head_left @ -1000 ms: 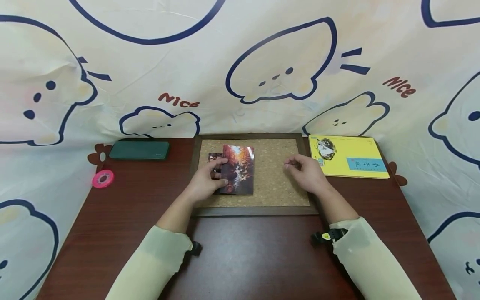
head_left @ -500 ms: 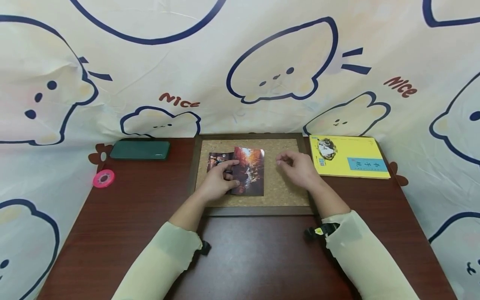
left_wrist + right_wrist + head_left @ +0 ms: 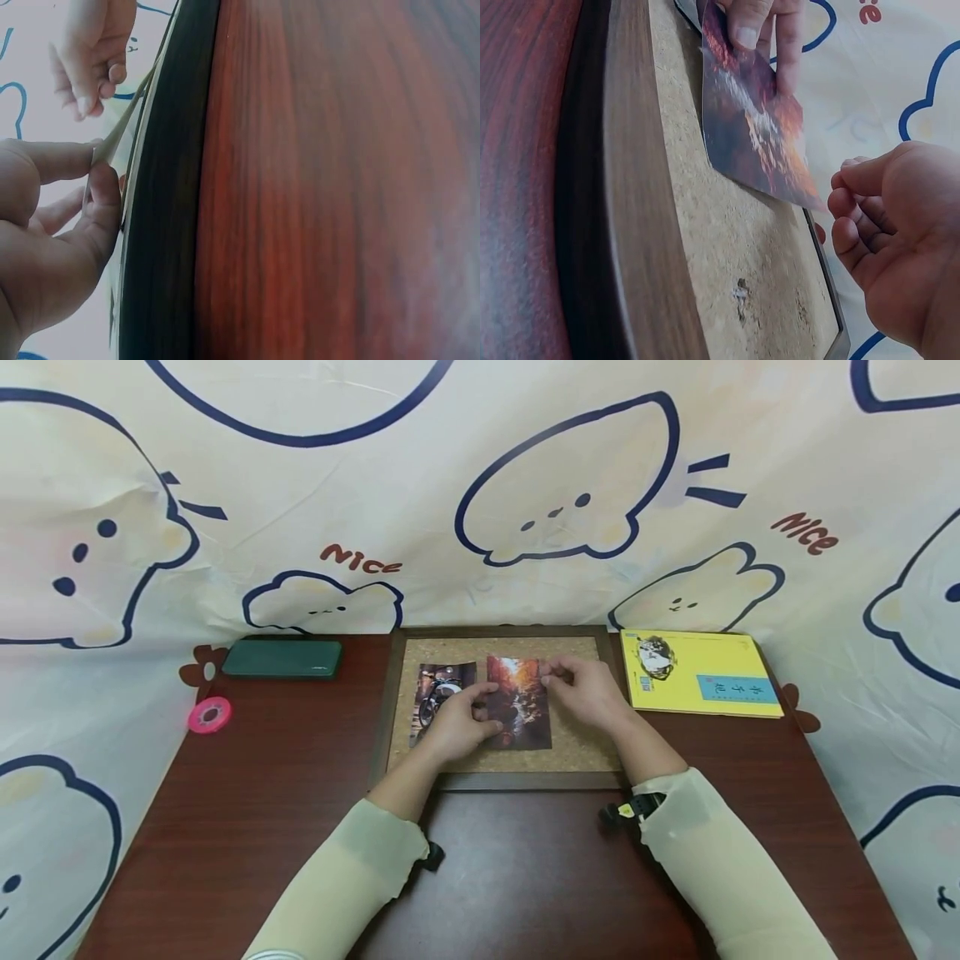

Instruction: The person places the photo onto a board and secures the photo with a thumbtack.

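My left hand [image 3: 456,727] pinches the left edge of a photo print [image 3: 521,714] showing an orange, sunlit forest stream. In the right wrist view that print [image 3: 754,127] is tilted above a cork board [image 3: 727,247]. My right hand [image 3: 588,693] is at the print's upper right corner. In the right wrist view the right hand [image 3: 900,240] has curled fingers just apart from the corner, and I see nothing between them. A second photo print [image 3: 431,689], showing a bicycle, lies on the board's left part, partly covered by my left hand.
A dark wooden frame [image 3: 525,782] edges the cork board. To its right lies a yellow book [image 3: 712,660]. A green case [image 3: 282,658] and a pink ring-shaped item [image 3: 210,715] lie to the left on the brown table [image 3: 285,760]. A patterned cloth [image 3: 525,593] hangs behind.
My left hand has carried the forest print to the right, uncovering more of the bicycle print. My right hand has moved left to the forest print's upper right corner.
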